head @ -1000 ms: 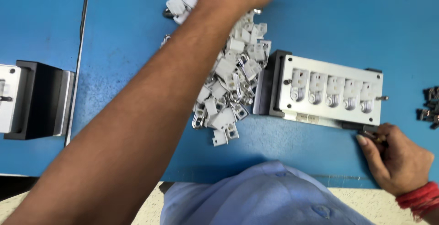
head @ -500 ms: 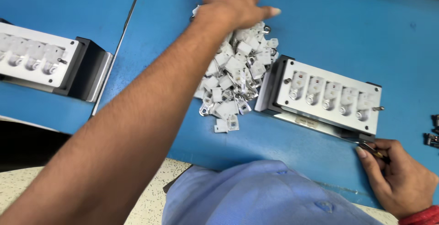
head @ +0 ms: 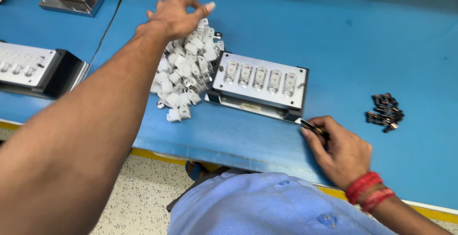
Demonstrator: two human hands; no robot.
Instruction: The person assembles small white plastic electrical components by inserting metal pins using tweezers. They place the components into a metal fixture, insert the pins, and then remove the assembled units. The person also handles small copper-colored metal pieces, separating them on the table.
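Your left hand, fingers now curled, has drawn back onto the white parts pile; your right hand still pinches a small dark piece beside the fixture block.

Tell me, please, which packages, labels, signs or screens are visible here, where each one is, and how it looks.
Label: a small pale strip on the front side of the metal fixture block, beside the pile of white plastic parts; its print is too small to tell.
No packages, signs or screens are in view.
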